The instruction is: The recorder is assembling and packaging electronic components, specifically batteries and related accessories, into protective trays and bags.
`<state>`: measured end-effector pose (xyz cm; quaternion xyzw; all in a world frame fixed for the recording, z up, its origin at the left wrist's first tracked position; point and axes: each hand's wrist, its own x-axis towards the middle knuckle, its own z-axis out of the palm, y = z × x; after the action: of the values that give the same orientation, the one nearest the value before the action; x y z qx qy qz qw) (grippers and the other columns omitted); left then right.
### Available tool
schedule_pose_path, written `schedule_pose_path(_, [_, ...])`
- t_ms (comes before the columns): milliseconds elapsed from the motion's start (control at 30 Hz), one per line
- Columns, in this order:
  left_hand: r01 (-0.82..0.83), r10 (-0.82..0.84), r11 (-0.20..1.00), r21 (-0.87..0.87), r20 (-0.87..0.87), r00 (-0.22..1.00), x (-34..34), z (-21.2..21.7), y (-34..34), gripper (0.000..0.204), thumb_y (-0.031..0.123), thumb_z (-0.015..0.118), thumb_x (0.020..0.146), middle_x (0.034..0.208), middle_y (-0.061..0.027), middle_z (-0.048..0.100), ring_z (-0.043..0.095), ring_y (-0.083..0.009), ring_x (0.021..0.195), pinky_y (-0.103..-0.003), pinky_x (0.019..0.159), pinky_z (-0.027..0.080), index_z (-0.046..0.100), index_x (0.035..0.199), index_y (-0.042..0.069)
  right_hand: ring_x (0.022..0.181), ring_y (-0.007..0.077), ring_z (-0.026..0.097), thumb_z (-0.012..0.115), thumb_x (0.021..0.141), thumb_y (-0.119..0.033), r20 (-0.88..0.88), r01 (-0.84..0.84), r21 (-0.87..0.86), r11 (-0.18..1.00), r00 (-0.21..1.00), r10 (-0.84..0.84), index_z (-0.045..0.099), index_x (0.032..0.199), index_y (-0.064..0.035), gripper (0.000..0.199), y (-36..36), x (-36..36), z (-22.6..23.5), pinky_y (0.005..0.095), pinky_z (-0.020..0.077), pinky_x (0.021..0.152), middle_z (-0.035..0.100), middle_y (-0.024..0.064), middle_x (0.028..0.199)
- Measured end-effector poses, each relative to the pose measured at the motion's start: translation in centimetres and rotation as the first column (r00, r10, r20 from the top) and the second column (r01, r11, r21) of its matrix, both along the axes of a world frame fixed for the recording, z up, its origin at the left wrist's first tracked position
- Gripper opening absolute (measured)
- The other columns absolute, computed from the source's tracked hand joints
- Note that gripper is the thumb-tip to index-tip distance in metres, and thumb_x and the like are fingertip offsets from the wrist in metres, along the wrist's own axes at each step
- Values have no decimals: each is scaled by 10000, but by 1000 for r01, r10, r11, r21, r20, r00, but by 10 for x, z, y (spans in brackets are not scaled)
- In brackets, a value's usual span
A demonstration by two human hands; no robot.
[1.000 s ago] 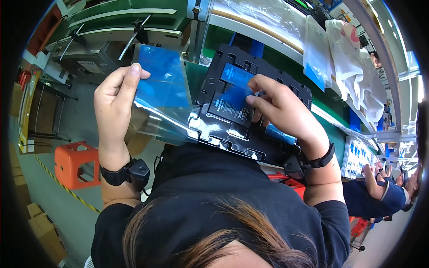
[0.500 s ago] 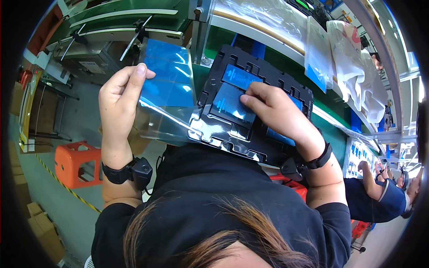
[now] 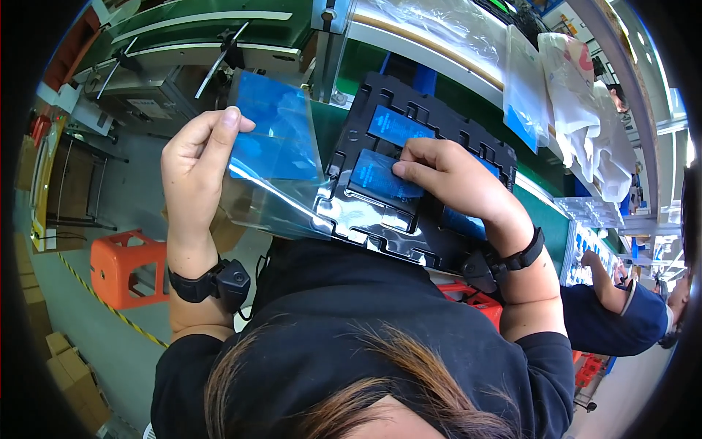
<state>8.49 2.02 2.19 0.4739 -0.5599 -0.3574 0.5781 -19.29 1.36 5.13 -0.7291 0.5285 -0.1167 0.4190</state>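
Observation:
My left hand is closed, thumb against forefinger, on the edge of a clear plastic sheet with a blue rectangle on it. The sheet hangs left of a black molded tray, its lower right corner overlapping the tray's edge. My right hand is over the tray, thumb and bent fingers closed at the right edge of a flat blue-faced rectangular piece. That piece lies at a pocket in the tray. Another blue-faced piece sits just behind it, and one more is partly under my right hand.
A green work surface with a metal-edged shelf holding plastic bags runs behind the tray. White bags hang at the right. An orange stool stands on the floor at the left. A co-worker works at far right.
The piece under my right hand has gone lower into the tray, and the gap to the piece behind has widened. The tray has shifted slightly right. My left hand has barely moved.

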Motion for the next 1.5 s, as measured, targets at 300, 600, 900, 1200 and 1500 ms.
schedule_pose_path(300, [19, -19, 999, 26, -23, 1000, 0, -1, -3, 223, 186, 585, 894, 680, 27, 573, 454, -3, 600, -151, 539, 343, 652, 834, -18, 587, 72, 374, 561, 882, -192, -31, -45, -8, 999, 999, 45, 549, 803, 3, 211, 1, 1, 1, 262, 330, 529, 426, 12, 601])
schedule_pose_path(600, [10, -10, 1000, 0, 30, 1000, -1, -3, -5, 231, 197, 582, 897, 672, 21, 571, 453, -4, 595, -148, 532, 338, 652, 835, -14, 616, 305, 518, 559, 863, -217, -57, -43, -26, 999, 997, 42, 561, 826, -4, 216, 2, 1, -1, 366, 419, 603, 529, 173, 656])
schedule_pose_path(900, [4, -4, 1000, 4, 5, 1000, -3, -2, -3, 237, 198, 575, 901, 675, 21, 571, 451, -3, 594, -152, 531, 336, 649, 832, -16, 724, 377, 577, 530, 862, -220, -188, -83, -126, 989, 980, 58, 570, 860, -16, 209, 9, 10, 0, 421, 447, 637, 583, 202, 727])
schedule_pose_path(1200, [8, -9, 1000, 8, 38, 999, 0, -1, -2, 226, 187, 571, 901, 718, 22, 592, 442, -7, 622, -156, 564, 331, 654, 839, -13, 655, 356, 573, 629, 769, -143, -448, -106, -463, 880, 885, -129, 525, 847, -8, 187, 22, 9, 10, 409, 430, 578, 562, 192, 661])
schedule_pose_path(1500, [52, -54, 998, -22, -78, 995, 11, 2, 0, 241, 187, 528, 914, 768, -8, 611, 490, -38, 664, -182, 630, 383, 646, 842, -10, 591, 96, 485, 616, 799, -74, -109, 324, -600, 731, 873, -476, 538, 824, 21, 125, 53, -59, 32, 231, 385, 547, 514, 54, 707])
